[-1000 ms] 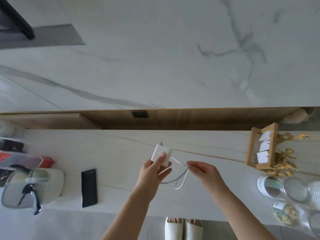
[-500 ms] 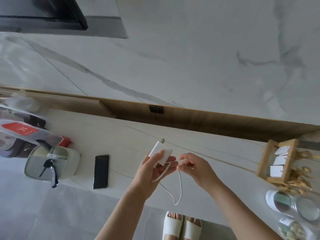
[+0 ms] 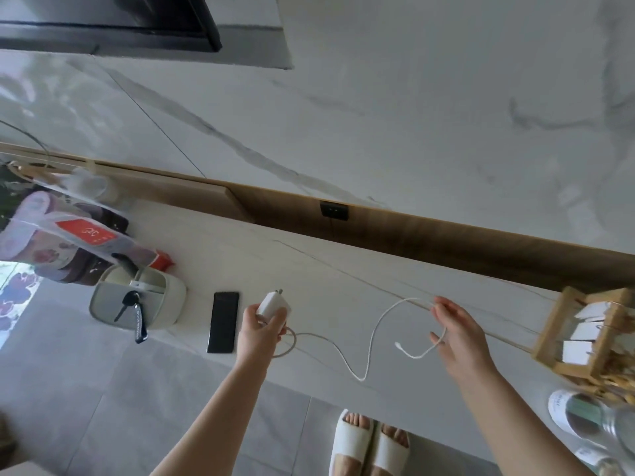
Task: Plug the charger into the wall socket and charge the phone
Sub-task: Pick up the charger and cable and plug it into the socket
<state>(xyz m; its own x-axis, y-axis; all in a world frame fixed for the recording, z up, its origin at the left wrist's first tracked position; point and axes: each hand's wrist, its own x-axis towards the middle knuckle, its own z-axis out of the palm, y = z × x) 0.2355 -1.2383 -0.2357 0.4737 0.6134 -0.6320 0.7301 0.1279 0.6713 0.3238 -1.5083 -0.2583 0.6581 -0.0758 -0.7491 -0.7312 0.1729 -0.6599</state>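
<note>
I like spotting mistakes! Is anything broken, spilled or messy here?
Nothing looks broken or spilled. The white cable hangs in loose loops between the left hand, which holds the charger, and the right hand. The phone lies flat on the counter.

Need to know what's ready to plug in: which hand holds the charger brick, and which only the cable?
The left hand grips the white charger brick, prongs up. The right hand holds only the white cable.

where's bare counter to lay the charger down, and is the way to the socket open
Bare counter runs from the phone to the wooden rack, crossed only by the cable between the left hand and right hand. Nothing stands below the socket. Crowded: tray and bags left, jars right.
</note>
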